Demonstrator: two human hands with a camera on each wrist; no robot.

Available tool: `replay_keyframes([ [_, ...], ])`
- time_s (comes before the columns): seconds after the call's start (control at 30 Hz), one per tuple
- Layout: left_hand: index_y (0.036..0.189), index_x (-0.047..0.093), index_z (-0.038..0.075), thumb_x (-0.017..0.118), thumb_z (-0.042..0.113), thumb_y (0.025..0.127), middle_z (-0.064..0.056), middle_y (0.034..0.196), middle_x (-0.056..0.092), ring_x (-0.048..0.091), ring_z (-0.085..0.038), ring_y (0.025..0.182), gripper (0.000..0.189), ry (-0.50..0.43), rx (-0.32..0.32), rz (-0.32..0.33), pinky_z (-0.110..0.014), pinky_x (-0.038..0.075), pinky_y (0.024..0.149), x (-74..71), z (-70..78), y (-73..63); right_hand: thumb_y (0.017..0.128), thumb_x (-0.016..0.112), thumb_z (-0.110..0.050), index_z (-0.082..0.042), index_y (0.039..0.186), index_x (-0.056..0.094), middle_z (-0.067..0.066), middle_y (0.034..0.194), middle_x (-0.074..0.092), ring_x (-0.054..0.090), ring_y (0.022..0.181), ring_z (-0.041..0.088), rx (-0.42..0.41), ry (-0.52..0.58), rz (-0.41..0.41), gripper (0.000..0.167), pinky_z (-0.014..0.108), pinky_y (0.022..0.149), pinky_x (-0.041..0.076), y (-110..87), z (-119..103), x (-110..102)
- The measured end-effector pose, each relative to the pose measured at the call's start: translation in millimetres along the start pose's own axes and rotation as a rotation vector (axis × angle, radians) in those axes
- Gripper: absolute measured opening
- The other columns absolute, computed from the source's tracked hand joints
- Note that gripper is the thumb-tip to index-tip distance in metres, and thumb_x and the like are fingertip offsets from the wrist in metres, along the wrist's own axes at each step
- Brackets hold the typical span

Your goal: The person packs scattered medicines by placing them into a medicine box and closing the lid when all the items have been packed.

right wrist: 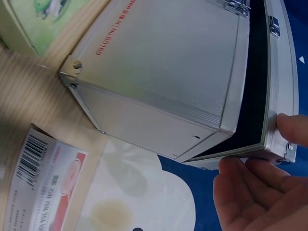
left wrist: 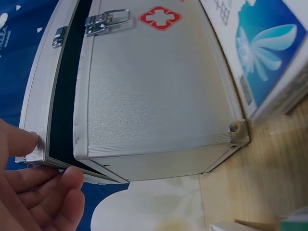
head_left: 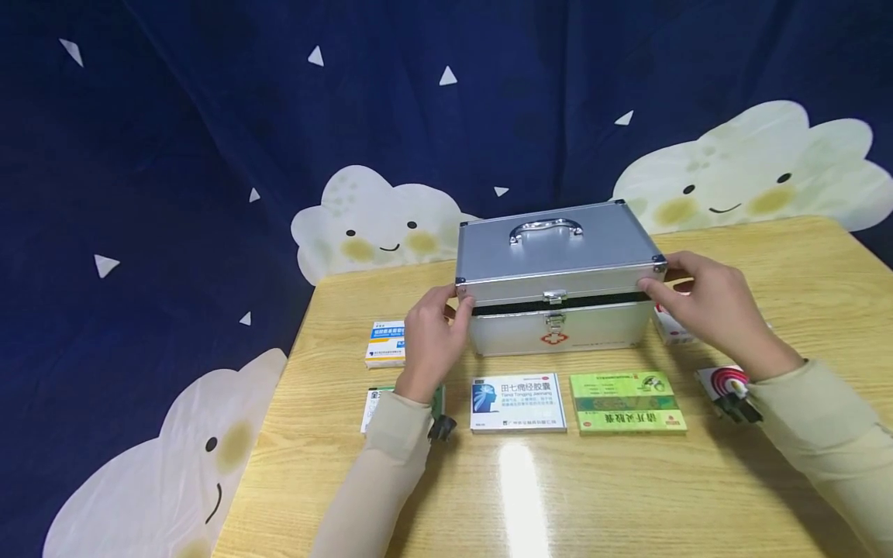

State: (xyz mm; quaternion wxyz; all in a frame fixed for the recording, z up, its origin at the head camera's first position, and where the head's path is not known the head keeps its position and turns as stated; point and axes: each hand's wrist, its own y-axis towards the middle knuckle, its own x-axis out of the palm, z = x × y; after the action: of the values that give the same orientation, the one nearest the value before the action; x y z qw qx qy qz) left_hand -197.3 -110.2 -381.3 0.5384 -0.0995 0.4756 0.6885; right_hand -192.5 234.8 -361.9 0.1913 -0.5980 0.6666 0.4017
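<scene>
A silver first-aid case point(head_left: 509, 337) with a red cross on its front stands on the table. Its lid point(head_left: 481, 252) is raised a little, leaving a dark gap along the front. My left hand point(head_left: 436, 337) pinches the lid's front left corner, thumb on the front face and fingers beneath the edge, as the left wrist view shows. At the opposite corner my right hand point(head_left: 715, 302) grips the lid the same way, fingertips under its rim point(right wrist: 272, 139). The front latch point(head_left: 555, 322) hangs unfastened. Inside, the case is hidden.
Before the case lie a white-and-blue medicine box point(head_left: 518, 415) and a green one point(head_left: 628, 415). More boxes sit at left, blue-and-white point(head_left: 385, 345) and green-and-white point(head_left: 370, 411), and at right, near the right forearm point(head_left: 722, 380). A dark blue cloud-patterned curtain point(head_left: 391, 101) hangs behind the table point(head_left: 300, 480).
</scene>
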Motion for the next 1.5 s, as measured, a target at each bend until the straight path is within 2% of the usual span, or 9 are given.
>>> replay_keyframes([
  [0.2, 0.115, 0.071, 0.005, 0.066, 0.022, 0.093, -0.008, 0.109, 0.074, 0.068, -0.022, 0.077, 0.028, -0.006, -0.009, -0.016, -0.031, 0.053, 0.067, -3.3, 2.6, 4.6, 0.092, 0.068, -0.034, 0.004, 0.114, 0.064, 0.028, 0.106, 0.07, 0.069, 0.093, 0.047, 0.023, 0.023, 0.014, 0.044, 0.007, 0.057, 0.044, 2.4, -4, -4],
  [0.67, 0.109, 0.072, 0.003, 0.063, 0.019, 0.094, -0.01, 0.106, 0.074, 0.069, -0.023, 0.075, 0.024, 0.024, 0.046, 0.017, -0.032, 0.055, 0.067, -7.4, 3.1, 15.4, 0.094, 0.066, -0.037, 0.002, 0.115, 0.065, 0.027, 0.108, 0.07, 0.068, 0.095, 0.047, 0.018, 0.02, 0.036, 0.044, -0.001, 0.062, 0.033, 9.4, -10, -8],
  [0.87, 0.109, 0.072, 0.002, 0.063, 0.018, 0.093, -0.01, 0.104, 0.075, 0.07, -0.025, 0.075, 0.024, 0.029, 0.063, 0.023, -0.035, 0.055, 0.068, -9.2, 3.4, 21.3, 0.093, 0.068, -0.032, 0.003, 0.112, 0.065, 0.028, 0.109, 0.07, 0.069, 0.093, 0.048, 0.008, 0.025, 0.039, 0.04, -0.002, 0.06, 0.034, 13.1, -13, -11],
  [1.03, 0.108, 0.072, 0.002, 0.063, 0.02, 0.094, -0.01, 0.104, 0.075, 0.07, -0.026, 0.075, 0.024, 0.024, 0.068, 0.029, -0.035, 0.055, 0.067, -9.7, 4.1, 23.0, 0.094, 0.065, -0.038, 0.004, 0.114, 0.064, 0.029, 0.112, 0.067, 0.068, 0.096, 0.049, 0.042, 0.015, 0.004, 0.047, 0.004, 0.057, 0.039, 14.4, -14, -14],
  [1.13, 0.107, 0.073, 0.002, 0.062, 0.02, 0.094, -0.011, 0.103, 0.075, 0.07, -0.025, 0.074, 0.024, 0.019, 0.074, 0.036, -0.034, 0.055, 0.067, -9.9, 4.0, 24.0, 0.093, 0.065, -0.04, 0.004, 0.117, 0.063, 0.029, 0.113, 0.067, 0.068, 0.097, 0.048, 0.047, 0.01, -0.004, 0.05, 0.003, 0.058, 0.039, 15.1, -15, -14],
  [1.17, 0.108, 0.072, 0.002, 0.062, 0.02, 0.094, -0.011, 0.104, 0.075, 0.07, -0.024, 0.074, 0.024, 0.017, 0.076, 0.036, -0.034, 0.055, 0.067, -10.2, 4.2, 24.3, 0.093, 0.065, -0.04, 0.005, 0.117, 0.062, 0.029, 0.114, 0.066, 0.067, 0.097, 0.048, 0.047, 0.012, -0.005, 0.051, 0.007, 0.06, 0.045, 15.5, -15, -14],
  [1.37, 0.109, 0.072, 0.002, 0.062, 0.02, 0.095, -0.011, 0.105, 0.075, 0.07, -0.025, 0.075, 0.024, 0.008, 0.079, 0.048, -0.033, 0.056, 0.067, -11.3, 5.3, 27.0, 0.093, 0.067, -0.038, 0.005, 0.119, 0.062, 0.029, 0.114, 0.067, 0.068, 0.096, 0.048, 0.039, 0.029, -0.001, 0.051, 0.006, 0.061, 0.045, 17.6, -15, -15],
  [1.4, 0.108, 0.072, 0.002, 0.063, 0.02, 0.095, -0.011, 0.105, 0.075, 0.07, -0.026, 0.075, 0.024, 0.009, 0.08, 0.052, -0.033, 0.056, 0.067, -11.2, 5.4, 27.4, 0.092, 0.067, -0.037, 0.005, 0.119, 0.062, 0.029, 0.113, 0.067, 0.068, 0.096, 0.048, 0.034, 0.034, 0.004, 0.05, 0.001, 0.059, 0.038, 17.7, -14, -15],
  [1.5, 0.106, 0.073, 0.003, 0.063, 0.02, 0.095, -0.01, 0.104, 0.075, 0.069, -0.024, 0.075, 0.023, 0.012, 0.079, 0.059, -0.033, 0.055, 0.068, -11.5, 6.1, 28.9, 0.092, 0.068, -0.035, 0.005, 0.118, 0.062, 0.029, 0.112, 0.067, 0.068, 0.094, 0.048, 0.025, 0.038, 0.011, 0.049, 0.0, 0.059, 0.037, 18.6, -14, -15],
])
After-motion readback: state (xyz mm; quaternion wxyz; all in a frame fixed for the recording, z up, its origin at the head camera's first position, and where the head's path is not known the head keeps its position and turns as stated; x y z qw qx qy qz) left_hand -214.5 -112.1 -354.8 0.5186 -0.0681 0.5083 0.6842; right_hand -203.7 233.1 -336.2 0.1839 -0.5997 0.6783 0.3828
